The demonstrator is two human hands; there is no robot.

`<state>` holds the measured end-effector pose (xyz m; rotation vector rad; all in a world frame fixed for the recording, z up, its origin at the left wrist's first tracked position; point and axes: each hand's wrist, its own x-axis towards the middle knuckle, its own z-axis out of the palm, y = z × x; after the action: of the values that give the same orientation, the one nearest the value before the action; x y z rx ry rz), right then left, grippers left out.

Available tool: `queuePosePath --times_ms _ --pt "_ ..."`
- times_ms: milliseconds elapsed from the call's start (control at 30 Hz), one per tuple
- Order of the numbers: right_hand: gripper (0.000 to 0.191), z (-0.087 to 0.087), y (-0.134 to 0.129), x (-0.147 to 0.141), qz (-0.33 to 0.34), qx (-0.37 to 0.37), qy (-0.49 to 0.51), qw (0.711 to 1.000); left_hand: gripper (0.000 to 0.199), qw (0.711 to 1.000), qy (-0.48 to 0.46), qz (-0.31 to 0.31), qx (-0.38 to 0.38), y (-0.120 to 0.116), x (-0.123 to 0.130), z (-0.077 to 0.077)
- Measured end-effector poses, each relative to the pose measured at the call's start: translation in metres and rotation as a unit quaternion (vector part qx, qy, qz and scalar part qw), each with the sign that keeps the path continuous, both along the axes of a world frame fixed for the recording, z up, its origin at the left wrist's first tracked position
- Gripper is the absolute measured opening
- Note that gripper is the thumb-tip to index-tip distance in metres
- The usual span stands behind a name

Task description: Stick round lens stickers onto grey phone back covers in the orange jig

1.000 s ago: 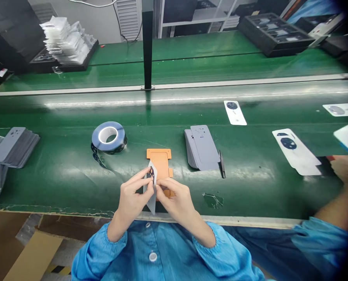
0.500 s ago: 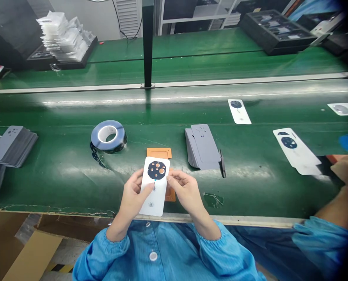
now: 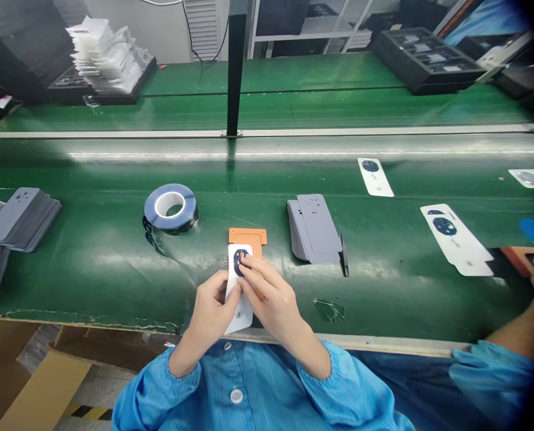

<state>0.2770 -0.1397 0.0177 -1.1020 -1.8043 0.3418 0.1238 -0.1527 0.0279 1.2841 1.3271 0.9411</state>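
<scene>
A white panel (image 3: 240, 314) with a dark round camera-shaped sticker near its top is tilted above the bench's front edge. My left hand (image 3: 212, 302) holds it by the left side, thumb on its face. The fingers of my right hand (image 3: 270, 299) lie over the sticker and the panel's right side, with thumb and fingers close together. Behind the panel an orange fixture (image 3: 248, 235) rests on the green bench, partly hidden by panel and hand. To the left lies a blue tape roll (image 3: 183, 206), and a grey panel stack (image 3: 318, 230) sits to the right.
Tweezers (image 3: 344, 255) lie beside the grey stack. Another grey stack (image 3: 24, 221) is at far left. White panels (image 3: 462, 248) lie at right, near a co-worker's arm (image 3: 521, 314). A scrap of film (image 3: 330, 311) lies near the front edge. A black post (image 3: 234, 72) rises behind.
My right hand has moved from the panel's right edge onto its face, over the sticker. The panel has turned, showing narrower. The co-worker's hand has shifted, and an orange fixture shows there.
</scene>
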Motion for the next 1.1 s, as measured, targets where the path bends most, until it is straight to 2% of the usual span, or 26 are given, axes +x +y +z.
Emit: queuePosePath --times_ms 167,333,500,667,767,867,967,1033,1100 --pt "0.034 0.008 0.0 0.003 0.035 -0.041 0.005 0.999 0.015 0.993 0.08 -0.049 0.069 0.0 -0.007 0.008" --pt "0.029 0.017 0.006 0.01 0.074 -0.087 0.016 0.993 0.015 0.985 0.105 -0.077 0.114 0.002 -0.01 0.017" --pt "0.027 0.014 0.007 0.012 0.076 -0.115 0.024 0.99 0.016 0.989 0.103 -0.073 0.08 -0.001 -0.006 0.017" --pt "0.019 0.014 0.011 0.014 0.001 -0.137 0.064 0.989 0.017 0.998 0.056 -0.015 -0.021 -0.005 0.001 0.007" --pt "0.014 0.015 0.018 0.025 -0.041 -0.219 0.159 0.962 0.022 0.997 0.017 0.002 -0.07 -0.003 0.0 0.002" --pt "0.012 0.009 0.026 0.041 -0.08 -0.302 0.294 0.903 0.031 0.996 -0.013 0.04 -0.083 0.0 -0.009 -0.002" --pt "0.019 -0.002 0.033 0.054 -0.105 -0.311 0.403 0.854 0.063 0.99 -0.053 0.1 -0.083 0.003 -0.021 -0.003" --pt "0.02 -0.009 0.035 0.055 -0.116 -0.311 0.427 0.841 0.081 0.987 -0.073 0.121 -0.071 0.006 -0.028 -0.003" --pt "0.021 -0.013 0.035 0.048 -0.117 -0.323 0.42 0.84 0.069 0.99 -0.059 0.113 -0.059 0.009 -0.03 -0.003"
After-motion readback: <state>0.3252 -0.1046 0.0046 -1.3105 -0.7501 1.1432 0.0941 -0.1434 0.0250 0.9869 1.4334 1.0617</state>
